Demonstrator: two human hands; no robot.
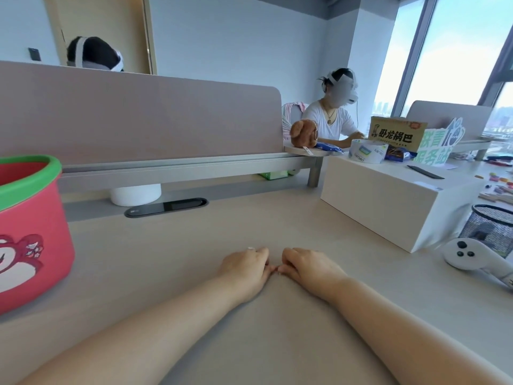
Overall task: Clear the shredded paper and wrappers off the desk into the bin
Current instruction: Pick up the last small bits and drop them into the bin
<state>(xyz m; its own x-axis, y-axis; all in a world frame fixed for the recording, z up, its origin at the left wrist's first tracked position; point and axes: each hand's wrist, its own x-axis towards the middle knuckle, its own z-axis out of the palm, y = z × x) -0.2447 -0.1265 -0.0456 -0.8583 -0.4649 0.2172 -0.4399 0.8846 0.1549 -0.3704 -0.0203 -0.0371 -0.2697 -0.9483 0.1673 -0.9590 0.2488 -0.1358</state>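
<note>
Both hands are resting knuckles-up on the tabletop (pixel 277 218), left hand (pixel 245 269) and right hand (pixel 311 266) touching, fingers curled under — pinching anything? Can't tell. No shreds or wrappers showing. The red bin (pixel 30 232) is sitting far left — looks like wrap-up, maybe one last drop.

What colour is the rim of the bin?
Green. The bin itself is red with a cartoon bear, seen in the head view.

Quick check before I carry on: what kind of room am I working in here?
Most likely a shared open-plan office: a beige desk behind a mauve fabric partition screen, another person seated at the neighbouring desk, and tall windows.
</note>
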